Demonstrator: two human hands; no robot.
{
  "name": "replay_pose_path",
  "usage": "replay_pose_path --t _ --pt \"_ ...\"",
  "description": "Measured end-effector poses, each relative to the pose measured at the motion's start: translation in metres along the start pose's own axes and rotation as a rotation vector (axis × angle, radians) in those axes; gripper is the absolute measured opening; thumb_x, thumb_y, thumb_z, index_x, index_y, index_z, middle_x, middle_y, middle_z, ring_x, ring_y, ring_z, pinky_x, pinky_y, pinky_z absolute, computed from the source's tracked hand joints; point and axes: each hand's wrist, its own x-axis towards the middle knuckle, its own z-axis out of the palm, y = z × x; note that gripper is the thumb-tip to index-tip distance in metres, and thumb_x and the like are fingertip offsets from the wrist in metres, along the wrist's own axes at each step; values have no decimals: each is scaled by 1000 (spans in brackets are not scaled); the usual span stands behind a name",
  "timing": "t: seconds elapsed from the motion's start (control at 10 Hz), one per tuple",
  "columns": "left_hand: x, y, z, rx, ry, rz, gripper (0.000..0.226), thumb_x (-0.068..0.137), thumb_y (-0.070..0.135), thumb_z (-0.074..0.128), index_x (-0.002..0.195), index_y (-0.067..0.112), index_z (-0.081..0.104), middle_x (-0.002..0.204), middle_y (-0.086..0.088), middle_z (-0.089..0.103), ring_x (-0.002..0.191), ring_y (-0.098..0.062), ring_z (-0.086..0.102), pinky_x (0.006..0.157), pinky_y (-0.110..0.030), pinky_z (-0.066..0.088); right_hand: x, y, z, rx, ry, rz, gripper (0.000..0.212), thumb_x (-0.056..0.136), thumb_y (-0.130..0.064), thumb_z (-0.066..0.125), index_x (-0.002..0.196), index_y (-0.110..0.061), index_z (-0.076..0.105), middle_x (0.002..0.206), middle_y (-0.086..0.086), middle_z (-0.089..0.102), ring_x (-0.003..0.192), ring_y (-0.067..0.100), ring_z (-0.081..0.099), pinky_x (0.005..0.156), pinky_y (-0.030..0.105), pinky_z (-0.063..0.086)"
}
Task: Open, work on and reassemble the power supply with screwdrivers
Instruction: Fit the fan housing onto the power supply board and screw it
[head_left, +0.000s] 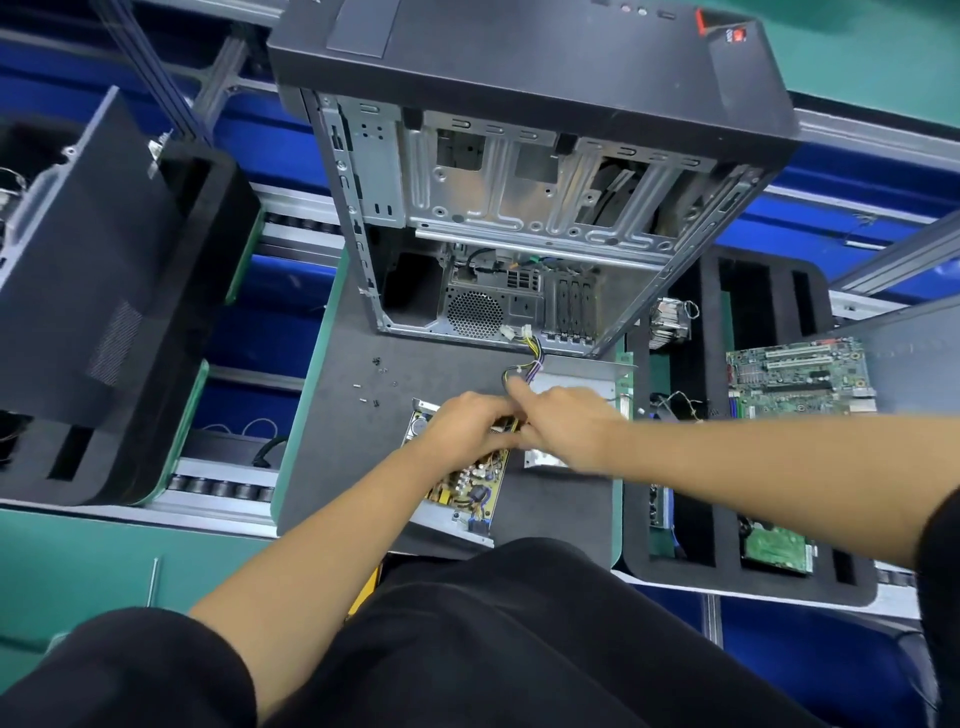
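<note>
Both hands were bunched up right over the open power supply (470, 480) near the front edge of the grey mat (332, 457): left hand (470, 423) curled down onto the top of the circuit board, right hand (563, 421) pinching the cable bundle (524, 364) where it came out. Honestly couldn't tell what the left fingers were actually gripping. Its metal cover (571, 387) sat just beside it, partly under the right hand. Those wires ran up toward the opened computer case (519, 208) at the back of the mat. A few loose screws (376, 382) lay left of the hands, and a motherboard (800, 376) sat in the foam tray (691, 571) off to the right.
</note>
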Motion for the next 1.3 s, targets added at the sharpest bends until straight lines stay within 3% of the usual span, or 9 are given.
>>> replay_pose_path --t 0.1,0.2,0.3,0.6,0.8,1.0,1.1,1.2,1.3 --pt "-1 -2 0 8 -22 54 19 87 33 76 105 33 72 96 12 74 85 -16 65 64 -28 37 -7 -10 17 -68 96 110 37 102 -28 45 131 -7 41 68 -4 31 87 33 67 54 29 37" --pt "2 0 -2 -16 -70 3 24 88 34 78 111 28 76 103 5 77 94 -22 69 72 -31 48 1 10 -15 -623 -50 -349 38 101 -32 48 133 -12 46 80 6 49 79 34 64 59 38 44" --pt "3 0 -3 10 -117 -37 18 90 23 72 107 29 76 95 2 77 89 -25 69 76 -39 54 4 11 -27 -611 -133 -502 24 99 -10 40 122 -18 41 103 13 53 62 32 55 55 41 42" --pt "2 -3 -2 -11 -94 -15 19 89 27 75 105 17 72 92 0 75 83 -24 67 65 -35 48 2 -8 13 -77 1 120 30 98 -28 49 107 -19 22 70 2 48 70 37 56 56 39 37" --pt "6 -3 -6 -44 -139 -31 27 91 26 75 72 36 59 73 9 67 69 -19 60 60 -31 43 10 10 -25 -720 -55 -534 21 100 -13 40 117 -24 41 99 9 57 57 25 40 54 37 36" --pt "5 -1 -14 -168 -175 5 38 80 17 84 92 45 62 81 31 68 82 9 63 71 -22 46 7 1 -10 -420 -47 -200 26 101 -32 47 124 -21 51 94 13 66 68 31 50 56 34 29" --pt "5 -3 -10 -116 -171 -12 16 85 23 81 95 26 70 88 13 73 90 -15 70 73 -32 50 8 -3 1 -382 -15 -60 33 100 -35 48 129 -18 48 90 17 66 70 34 54 57 36 30" --pt "7 -2 -12 -75 -197 -3 21 91 28 77 101 11 69 97 -2 74 93 -23 69 80 -37 52 9 -1 -3 -386 -2 -54 36 100 -43 46 124 -15 47 93 14 66 81 36 64 55 36 31" --pt "7 -3 -16 -153 -215 54 17 91 26 78 105 18 71 95 9 74 91 -5 68 82 -30 51 8 4 -17 -618 -32 -314 34 97 -39 47 126 -22 43 96 10 66 66 33 56 49 33 31"
